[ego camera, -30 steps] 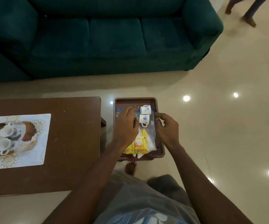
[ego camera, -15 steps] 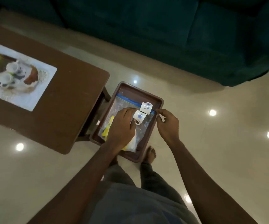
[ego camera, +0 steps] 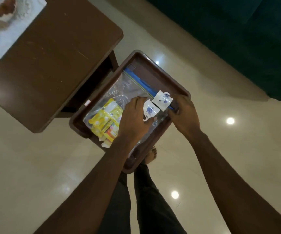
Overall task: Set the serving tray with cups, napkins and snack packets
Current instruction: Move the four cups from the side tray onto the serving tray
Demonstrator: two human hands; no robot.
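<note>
A brown serving tray (ego camera: pixel 155 60) sits tilted across the middle of the view, above the floor. In it lies a clear zip bag (ego camera: pixel 119 86) with a blue seal, and yellow snack packets (ego camera: pixel 104 120) show inside. Two white cups with blue flowers lie on their sides on the bag, the far cup (ego camera: pixel 162 99) touching the near cup (ego camera: pixel 150 110). My left hand (ego camera: pixel 133 119) rests on the bag, fingertips against the near cup. My right hand (ego camera: pixel 185 114) pinches the bag's blue seal end beside the far cup. White paper corners (ego camera: pixel 106 144) stick out under the packets.
A brown wooden table (ego camera: pixel 52 65) stands left of the tray, carrying a printed placemat (ego camera: pixel 6 22) at its far corner. A dark green sofa (ego camera: pixel 237 39) fills the upper right. My bare foot (ego camera: pixel 150 155) and legs are below the tray on glossy tiles.
The view has swung downward and turned. My right hand has closed in onto the bag's blue seal end by the far cup. My left hand stays on the bag.
</note>
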